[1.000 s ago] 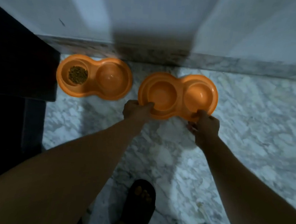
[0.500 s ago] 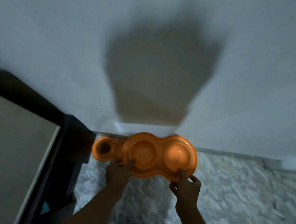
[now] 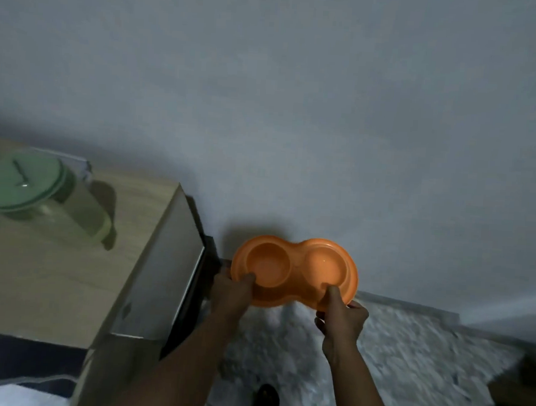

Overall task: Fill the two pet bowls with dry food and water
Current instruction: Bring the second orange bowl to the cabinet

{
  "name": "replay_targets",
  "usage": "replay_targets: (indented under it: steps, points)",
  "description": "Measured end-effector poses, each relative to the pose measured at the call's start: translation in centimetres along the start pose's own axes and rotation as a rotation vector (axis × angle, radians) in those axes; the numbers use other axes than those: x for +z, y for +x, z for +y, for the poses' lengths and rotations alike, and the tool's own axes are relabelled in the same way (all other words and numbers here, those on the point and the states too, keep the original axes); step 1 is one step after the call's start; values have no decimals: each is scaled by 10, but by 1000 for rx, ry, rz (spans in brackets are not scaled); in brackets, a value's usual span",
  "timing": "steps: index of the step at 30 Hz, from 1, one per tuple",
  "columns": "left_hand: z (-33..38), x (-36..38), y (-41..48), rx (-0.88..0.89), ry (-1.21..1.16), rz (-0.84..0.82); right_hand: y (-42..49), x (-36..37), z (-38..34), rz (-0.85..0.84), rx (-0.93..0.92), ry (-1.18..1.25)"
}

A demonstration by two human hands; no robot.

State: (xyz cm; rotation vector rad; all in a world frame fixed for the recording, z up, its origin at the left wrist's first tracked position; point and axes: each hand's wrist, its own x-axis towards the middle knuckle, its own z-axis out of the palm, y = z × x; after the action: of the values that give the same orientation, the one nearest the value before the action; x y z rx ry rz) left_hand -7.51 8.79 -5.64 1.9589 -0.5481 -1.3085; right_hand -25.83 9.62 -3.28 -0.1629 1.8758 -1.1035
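Beside a wooden cabinet w/ a green-lidded jug, an empty-looking orange double bowl was held above the floor, near rim gripped by left hand & right hand; best kept level.

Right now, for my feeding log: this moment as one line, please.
left hand: grips orange double pet bowl | right hand: grips its rim | wells: no dry food | green-lidded pitcher: on wooden table

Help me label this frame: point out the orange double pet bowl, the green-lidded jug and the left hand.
orange double pet bowl (image 3: pixel 296 267), head view, ridge between its wells.
green-lidded jug (image 3: pixel 23 181), head view, middle of lid.
left hand (image 3: pixel 230 296), head view, back of hand.
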Motion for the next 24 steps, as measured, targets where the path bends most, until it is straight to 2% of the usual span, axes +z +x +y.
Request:
replay_targets:
  steps: [6, 13, 20, 24]
  points:
    - [11, -115, -83, 103, -5, 2, -138, -20, 15, -78, -106, 28]
    - [-13, -271, -141, 154, 17, -27, -298, -20, 66, -173, -200, 30]
    - [-37, -422, -165, 163, -15, 78, -405, 38, 123, -259, -219, -19]
    - [-45, -483, -153, 154, -17, 130, -430, 86, 144, -319, -254, -67]
